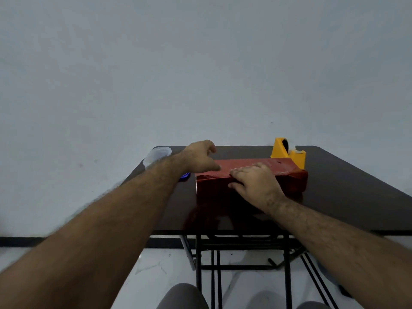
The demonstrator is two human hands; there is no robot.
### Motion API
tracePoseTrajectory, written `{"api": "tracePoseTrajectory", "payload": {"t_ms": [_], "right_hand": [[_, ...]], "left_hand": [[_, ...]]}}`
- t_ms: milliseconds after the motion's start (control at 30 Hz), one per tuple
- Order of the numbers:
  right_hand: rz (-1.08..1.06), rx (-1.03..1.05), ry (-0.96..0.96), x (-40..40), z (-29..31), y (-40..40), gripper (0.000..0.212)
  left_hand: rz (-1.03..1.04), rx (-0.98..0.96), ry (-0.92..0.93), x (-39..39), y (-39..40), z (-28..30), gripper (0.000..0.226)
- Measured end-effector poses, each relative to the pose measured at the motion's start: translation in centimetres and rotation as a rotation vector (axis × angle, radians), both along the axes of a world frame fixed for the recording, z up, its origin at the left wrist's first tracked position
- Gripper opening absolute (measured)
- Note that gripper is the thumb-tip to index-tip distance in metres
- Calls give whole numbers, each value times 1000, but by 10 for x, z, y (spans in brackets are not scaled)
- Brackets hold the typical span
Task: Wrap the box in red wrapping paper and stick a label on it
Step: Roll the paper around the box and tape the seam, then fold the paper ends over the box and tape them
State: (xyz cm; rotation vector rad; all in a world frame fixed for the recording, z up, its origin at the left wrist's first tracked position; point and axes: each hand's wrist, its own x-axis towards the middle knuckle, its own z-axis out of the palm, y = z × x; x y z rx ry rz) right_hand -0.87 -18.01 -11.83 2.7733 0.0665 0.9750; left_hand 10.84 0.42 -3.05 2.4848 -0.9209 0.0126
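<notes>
Both hands at the red-wrapped box (252, 175) on the dark table (345, 197).

The right hand (256, 184) lies palm-down on the box's top near edge, fingers straight and pressing. The left hand (201, 157) hovers at the box's 10 o'clock corner, fingers loosely curled, holding nothing. A clear plastic container (157, 156) sits at 10 o'clock, contents unclear; a yellow tape dispenser (287, 152) stands at 1 o'clock.

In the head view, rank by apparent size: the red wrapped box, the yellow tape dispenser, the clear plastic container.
1. Red wrapped box, clearly largest.
2. Yellow tape dispenser.
3. Clear plastic container, partly hidden by the left forearm and similar in size to the dispenser, so their order is unsure.
</notes>
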Motion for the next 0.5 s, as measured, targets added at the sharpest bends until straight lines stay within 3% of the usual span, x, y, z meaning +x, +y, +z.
{"api": "tracePoseTrajectory", "payload": {"t_ms": [67, 133, 300, 500], "right_hand": [[30, 60, -92, 0, -2, 1, 31], [54, 89, -142, -2, -4, -1, 28], [139, 157, -190, -7, -15, -13, 39], [304, 482, -242, -6, 3, -18, 26]], "left_hand": [[-18, 55, 58, 3, 2, -8, 91], [2, 34, 153, 8, 1, -14, 113], [-14, 134, 221, 10, -5, -9, 102], [8, 83, 256, 13, -19, 0, 102]]}}
